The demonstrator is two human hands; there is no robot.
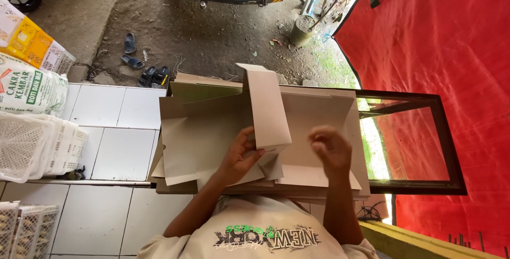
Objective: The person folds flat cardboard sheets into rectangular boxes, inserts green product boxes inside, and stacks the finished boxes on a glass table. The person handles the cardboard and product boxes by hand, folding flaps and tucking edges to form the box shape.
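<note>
We look down at a flat, unfolded grey-brown cardboard box blank [212, 131] lying on top of a stack of similar cardboard sheets [319, 131], just in front of the person's chest. One long narrow flap of the blank [268, 105] stands up and tilts away from the body, its lower end sitting between the two hands.

The left hand [239, 158] grips the blank at the base of that raised flap: its thumb presses on top of the card and its fingers [245, 138] curl around the flap's lower left edge, so the hand is closed on the card. The right hand [330, 150] hovers just right of the flap above the stack, its fingers loosely curled inward; it looks blurred, and we cannot tell whether it touches or holds anything.

The blank shows plain, unprinted card with cut notches and crease lines, its side panels spread flat to left and right.

The stack rests on a dark-framed glass cabinet [425, 147]. To the left lie white floor tiles [117, 131] and white plastic crates [37, 147]; a red tarpaulin [451, 52] hangs on the right.
</note>
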